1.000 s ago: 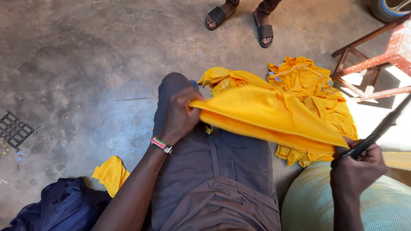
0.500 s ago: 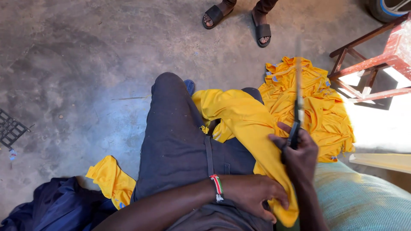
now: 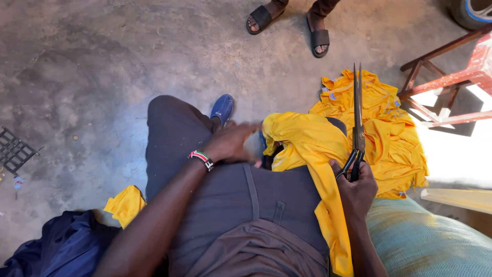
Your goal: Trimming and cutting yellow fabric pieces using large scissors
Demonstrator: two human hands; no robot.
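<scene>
The yellow cloth (image 3: 307,149) lies draped over your right thigh and hangs down along your right side, with its upper fold bunched near your knee. Your right hand (image 3: 356,187) is clenched around the handles of the long scissors (image 3: 357,123), and the blades are closed and point away from you, above the cloth but not cutting it. Your left hand (image 3: 233,143) is released, with the fingers spread flat on your left thigh, just beside the edge of the cloth; it holds nothing. I judge that the piece is being arranged on the lap and no cut is begun. The next move seems to call for your left hand to take the cloth and pull it flat, so that the blades meet one clear layer. On the floor past your knee lies the pile of yellow pieces (image 3: 389,133), near a red wooden frame (image 3: 451,82). Another person's sandalled feet (image 3: 289,23) stand at the far edge of the floor.
</scene>
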